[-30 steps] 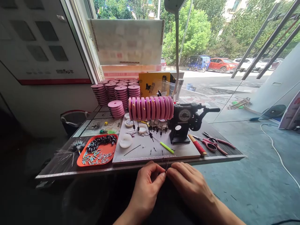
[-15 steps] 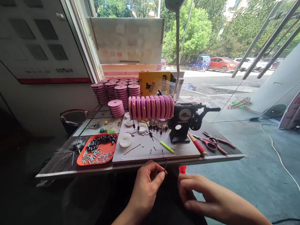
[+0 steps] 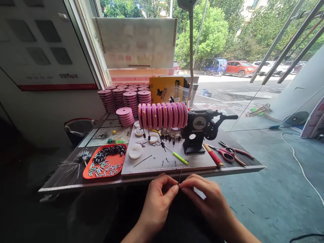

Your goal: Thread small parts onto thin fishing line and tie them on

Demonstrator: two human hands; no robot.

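Note:
My left hand (image 3: 160,199) is closed in a pinch on a thin dark line (image 3: 180,176), just off the table's front edge. The line rises from my fingers toward the board. My right hand (image 3: 209,197) meets it from the right, its thumb and index finger brought together at the same spot; the tiny end between the fingertips is hard to make out. Beyond the hands, a row of pink foam spools (image 3: 163,115) sits on the shaft of a black hand-crank winder (image 3: 198,126). A green-handled needle tool (image 3: 180,158) lies on the board (image 3: 141,170).
An orange tray (image 3: 87,173) with black beads and small metal parts stands at left. Stacked pink spools (image 3: 125,116) are behind. White dishes (image 3: 135,152) lie on the board. Scissors (image 3: 227,156), pliers (image 3: 239,158) and a red-wrapped stick (image 3: 214,157) lie at right.
My right hand has moved left and up from its lower-right position to my left fingertips, and its fingers have closed to a pinch. My left hand holds still.

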